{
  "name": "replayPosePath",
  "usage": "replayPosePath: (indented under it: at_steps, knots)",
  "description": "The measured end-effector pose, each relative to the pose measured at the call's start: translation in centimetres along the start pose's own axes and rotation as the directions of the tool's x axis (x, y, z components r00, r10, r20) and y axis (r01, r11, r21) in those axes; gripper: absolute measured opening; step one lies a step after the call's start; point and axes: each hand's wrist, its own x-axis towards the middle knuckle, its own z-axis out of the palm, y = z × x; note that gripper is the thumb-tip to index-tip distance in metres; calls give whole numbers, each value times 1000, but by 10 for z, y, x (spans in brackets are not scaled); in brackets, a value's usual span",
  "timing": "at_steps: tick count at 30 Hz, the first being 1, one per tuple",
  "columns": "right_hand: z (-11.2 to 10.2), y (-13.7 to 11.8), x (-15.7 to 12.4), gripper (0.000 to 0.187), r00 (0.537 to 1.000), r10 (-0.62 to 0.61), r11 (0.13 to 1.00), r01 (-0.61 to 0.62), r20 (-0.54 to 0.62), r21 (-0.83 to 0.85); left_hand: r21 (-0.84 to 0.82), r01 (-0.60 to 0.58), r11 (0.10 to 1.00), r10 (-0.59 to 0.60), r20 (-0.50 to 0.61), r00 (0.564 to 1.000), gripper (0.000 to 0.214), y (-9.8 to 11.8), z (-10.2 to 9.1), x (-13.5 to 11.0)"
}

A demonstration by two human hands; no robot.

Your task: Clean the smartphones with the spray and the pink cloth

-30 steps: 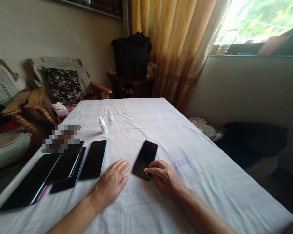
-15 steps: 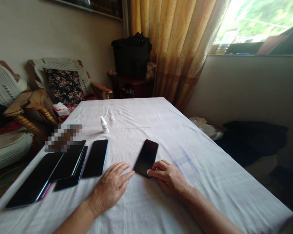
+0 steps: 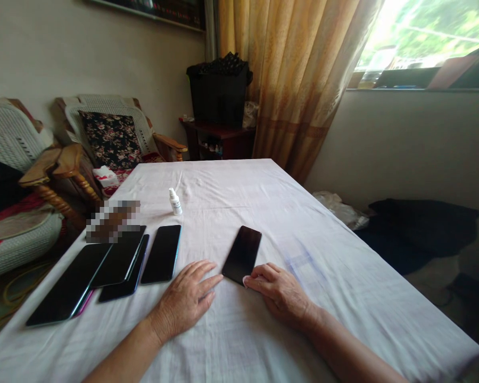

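Note:
A black smartphone [image 3: 242,251] lies face up on the white-covered table, tilted a little to the right. My right hand [image 3: 281,290] is at its lower right corner, fingers pinched on a small round pale pad [image 3: 245,281] that touches the phone's bottom edge. Most of the pad is hidden by my fingers. Left of the phone, my left hand [image 3: 187,295] lies palm down on the cloth with fingers outstretched. One of its fingertips is at the phone's lower left corner; whether it touches, I cannot tell.
Another phone [image 3: 162,252] lies left of my left hand. Farther left, several dark phones and tablets [image 3: 69,284] overlap in a pile, beside a blurred-out patch. A small white spray bottle [image 3: 175,202] stands behind them. Wooden armchairs [image 3: 112,133] flank the table's left side.
The view has shifted slightly, moving the table items a little right and up in the picture. The pad stays at the phone's bottom edge, and both hands keep nearly the same pose.

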Motion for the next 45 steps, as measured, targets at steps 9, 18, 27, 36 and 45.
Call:
replayPosePath:
  at_steps: [9, 18, 27, 36, 45]
  knots:
    - [-3, -7, 3, 32, 998, 54, 997, -53, 33, -50, 14, 25, 1000, -26, 18, 999, 38, -2, -1, 0]
    - [11, 12, 11, 32, 914, 360, 863, -251, -186, 438, 128, 183, 975, -191, 53, 980, 60, 11, 20, -6]
    - [-1, 65, 40, 35, 689, 708, 655, -557, -158, 510, 172, 457, 873, -450, -81, 890, 79, 51, 52, 20]
    - [13, 68, 45, 37, 728, 644, 721, -474, -237, 505, 171, 579, 797, -561, -147, 815, 68, 63, 59, 47]
    - [13, 66, 41, 34, 725, 617, 760, -451, -305, 467, 47, 561, 826, -554, -111, 825, 59, 40, 43, 43]
